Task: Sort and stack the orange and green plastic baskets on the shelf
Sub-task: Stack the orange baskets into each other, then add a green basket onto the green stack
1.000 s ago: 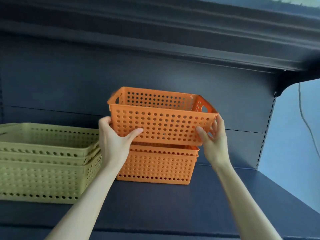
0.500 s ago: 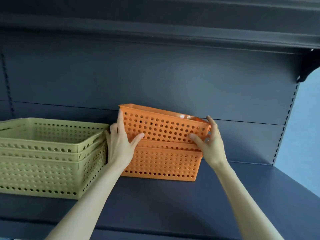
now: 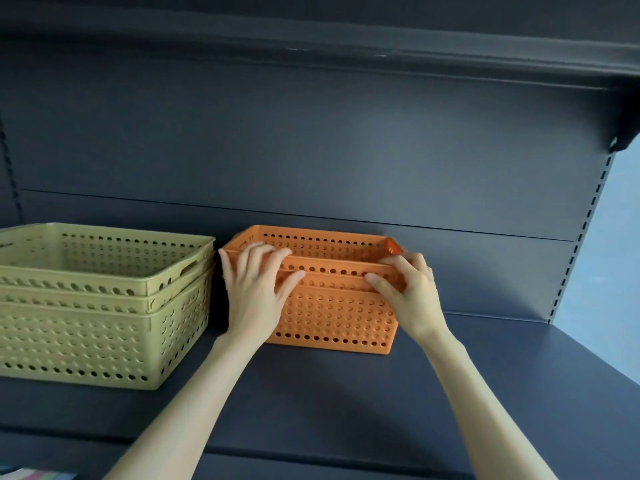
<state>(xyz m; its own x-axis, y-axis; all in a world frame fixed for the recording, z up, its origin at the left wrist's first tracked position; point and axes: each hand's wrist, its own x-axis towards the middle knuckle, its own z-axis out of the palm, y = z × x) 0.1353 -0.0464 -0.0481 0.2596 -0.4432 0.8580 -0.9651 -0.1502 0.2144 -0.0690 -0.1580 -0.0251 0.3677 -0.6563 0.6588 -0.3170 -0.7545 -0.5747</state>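
Two orange perforated baskets (image 3: 339, 317) sit nested one inside the other in the middle of the dark shelf (image 3: 329, 403). My left hand (image 3: 258, 289) lies on the front left of the top basket's rim, fingers spread over the edge. My right hand (image 3: 410, 292) rests on the front right of that rim, thumb along the front wall. A stack of three nested green baskets (image 3: 93, 306) stands right beside the orange ones on the left, its left part cut off by the frame.
The shelf's back panel (image 3: 311, 150) rises close behind the baskets and an upper shelf (image 3: 311, 36) overhangs. A slotted upright (image 3: 581, 237) marks the right end; a pale wall (image 3: 616, 254) lies beyond. Bare shelf surface extends to the right and front.
The upper orange basket, held raised a second ago, has come down and now sits fully nested in the lower one. Both hands shifted from its sides to the front rim.
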